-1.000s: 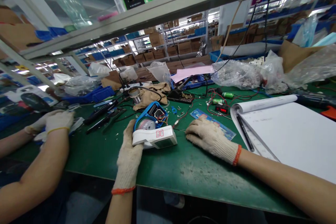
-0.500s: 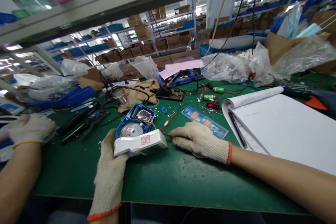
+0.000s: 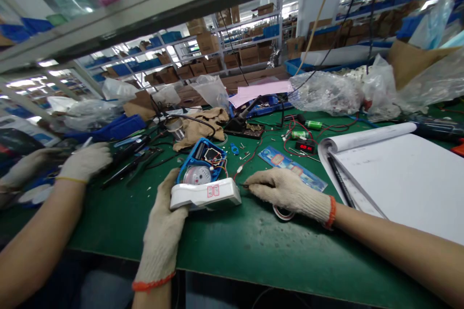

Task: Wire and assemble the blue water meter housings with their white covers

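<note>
My left hand (image 3: 165,222), in a knitted glove with an orange cuff, grips an opened device by its white plastic housing (image 3: 206,194). The housing bears small red stamps. Behind it stands the blue shell (image 3: 186,159), with a round clear part (image 3: 197,175), a circuit board (image 3: 213,156) and thin wires showing. My right hand (image 3: 286,190), gloved alike, is just right of the housing. Its fingers are pinched together around something small and dark, only the tip of which shows. Partly under that palm lies a ring-shaped thing (image 3: 282,213).
A co-worker's gloved hand (image 3: 85,161) is at the left, near black-handled tools (image 3: 136,164). Behind the device are a soldering iron (image 3: 248,108), a cloth (image 3: 199,128) and a solder spool (image 3: 176,129). Right are a blue card (image 3: 290,166), green batteries (image 3: 300,134), a red-lit meter (image 3: 305,146) and a notepad (image 3: 398,169).
The whole view has shifted, so the bench things appear farther right. My right fingers are drawn closer together, and more of the ring shows. The co-worker's hand has moved. My left hand keeps its hold.
</note>
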Demonstrator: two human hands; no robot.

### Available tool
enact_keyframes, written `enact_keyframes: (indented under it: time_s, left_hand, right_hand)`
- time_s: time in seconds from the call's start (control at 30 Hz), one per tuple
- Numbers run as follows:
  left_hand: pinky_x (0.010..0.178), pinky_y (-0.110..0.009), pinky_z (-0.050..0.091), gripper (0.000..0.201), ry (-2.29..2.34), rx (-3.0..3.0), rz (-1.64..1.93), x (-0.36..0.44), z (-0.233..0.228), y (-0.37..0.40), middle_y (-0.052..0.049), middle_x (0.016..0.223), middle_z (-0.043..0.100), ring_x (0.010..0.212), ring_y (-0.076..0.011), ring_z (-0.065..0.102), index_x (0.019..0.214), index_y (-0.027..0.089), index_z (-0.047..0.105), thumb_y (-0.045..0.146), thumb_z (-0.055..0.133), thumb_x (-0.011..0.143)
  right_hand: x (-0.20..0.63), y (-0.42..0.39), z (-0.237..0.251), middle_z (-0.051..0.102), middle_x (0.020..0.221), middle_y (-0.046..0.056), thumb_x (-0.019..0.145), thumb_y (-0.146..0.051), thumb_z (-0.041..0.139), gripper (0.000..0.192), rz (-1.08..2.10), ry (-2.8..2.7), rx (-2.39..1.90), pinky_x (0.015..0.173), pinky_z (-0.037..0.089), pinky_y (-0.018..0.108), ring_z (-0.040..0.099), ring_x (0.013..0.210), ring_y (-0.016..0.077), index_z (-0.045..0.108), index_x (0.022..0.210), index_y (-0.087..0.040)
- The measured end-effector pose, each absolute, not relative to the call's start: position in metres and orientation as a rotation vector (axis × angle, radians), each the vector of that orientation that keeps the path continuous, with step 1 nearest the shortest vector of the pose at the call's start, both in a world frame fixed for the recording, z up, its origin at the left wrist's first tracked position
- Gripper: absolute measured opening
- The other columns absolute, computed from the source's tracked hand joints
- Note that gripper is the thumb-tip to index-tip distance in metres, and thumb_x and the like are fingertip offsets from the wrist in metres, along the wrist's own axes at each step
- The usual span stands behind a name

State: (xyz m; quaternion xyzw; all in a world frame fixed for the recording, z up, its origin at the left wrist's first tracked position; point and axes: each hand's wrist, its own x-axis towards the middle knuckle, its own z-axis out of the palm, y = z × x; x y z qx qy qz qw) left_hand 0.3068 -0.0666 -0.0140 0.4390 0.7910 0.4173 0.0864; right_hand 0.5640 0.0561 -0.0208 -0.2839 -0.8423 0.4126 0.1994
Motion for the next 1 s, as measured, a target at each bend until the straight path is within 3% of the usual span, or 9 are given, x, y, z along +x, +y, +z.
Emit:
enact_keyframes:
  time_s: [0.2,0.4,0.53,0.63,0.7,0.77,0.87,1.0]
  left_hand:
    - [0.121,-0.039,0.032,0.079,2.249,1.466,1.137,0.309,-0.011,-0.061,-0.001,0.155,0.043,0.14,-0.0238,0.046,0.154,0.031,0.031,0.012,0.051,0.08]
    - [0.111,-0.044,0.042,0.089,1.851,1.618,0.827,0.273,0.007,-0.047,-0.004,0.146,0.053,0.126,-0.0278,0.056,0.157,0.035,0.022,0.019,0.062,0.08]
    - [0.102,-0.039,0.047,0.087,1.347,1.577,0.583,0.242,0.047,-0.022,-0.005,0.139,0.059,0.122,-0.0268,0.058,0.15,0.03,0.04,0.022,0.076,0.071]
    - [0.099,-0.035,0.047,0.059,1.306,1.6,0.629,0.233,0.066,0.008,-0.004,0.124,0.066,0.117,-0.0247,0.059,0.129,0.025,0.062,0.025,0.076,0.072]
    - [0.097,-0.032,0.047,0.045,1.299,1.618,0.695,0.237,0.061,0.031,-0.004,0.118,0.068,0.112,-0.0237,0.06,0.117,0.023,0.069,0.03,0.076,0.073]
    - [0.094,-0.032,0.048,0.043,1.287,1.61,0.777,0.245,0.044,0.054,-0.005,0.114,0.068,0.106,-0.0222,0.061,0.113,0.02,0.069,0.038,0.076,0.075]
    - [0.085,-0.035,0.052,0.042,1.291,1.556,0.892,0.257,0.008,0.078,-0.006,0.108,0.067,0.093,-0.0179,0.063,0.116,0.016,0.063,0.048,0.062,0.088]
    - [0.079,-0.037,0.054,0.034,1.289,1.543,0.909,0.259,-0.018,0.087,-0.005,0.099,0.066,0.085,-0.0165,0.063,0.107,0.015,0.063,0.045,0.061,0.092]
  right_hand:
    - [0.562,0.056,-0.011,0.077,0.109,0.006,0.094,-0.044,0.051,0.037,1.125,-2.327,-0.861,0.079,0.056,0.036,0.071,0.093,0.025,0.073,0.112,-0.021]
    - [0.561,0.054,-0.004,0.075,0.101,0.007,0.095,-0.043,0.047,0.037,1.116,-2.397,-0.918,0.072,0.052,0.034,0.068,0.086,0.0235,0.072,0.108,-0.018]
    - [0.561,0.056,-0.005,0.073,0.101,0.008,0.095,-0.043,0.047,0.037,1.074,-2.411,-0.954,0.074,0.05,0.036,0.066,0.087,0.0245,0.07,0.109,-0.018]
    - [0.561,0.057,-0.005,0.073,0.106,0.008,0.095,-0.043,0.048,0.037,1.085,-2.383,-0.97,0.079,0.05,0.037,0.066,0.091,0.0249,0.068,0.114,-0.019]
    - [0.561,0.058,-0.005,0.072,0.109,0.008,0.095,-0.043,0.049,0.037,1.119,-2.321,-0.979,0.082,0.05,0.036,0.066,0.094,0.0246,0.067,0.117,-0.02]
    - [0.561,0.059,-0.006,0.071,0.104,0.008,0.096,-0.044,0.047,0.038,1.195,-2.24,-0.988,0.077,0.051,0.034,0.066,0.088,0.0223,0.065,0.12,-0.02]
    - [0.562,0.061,-0.007,0.066,0.085,0.005,0.098,-0.045,0.044,0.039,1.328,-2.173,-0.991,0.064,0.049,0.03,0.062,0.072,0.0183,0.062,0.122,-0.019]
    - [0.563,0.063,-0.006,0.067,0.099,0.008,0.096,-0.047,0.048,0.04,1.311,-2.179,-0.94,0.072,0.052,0.031,0.063,0.082,0.0191,0.062,0.121,-0.018]
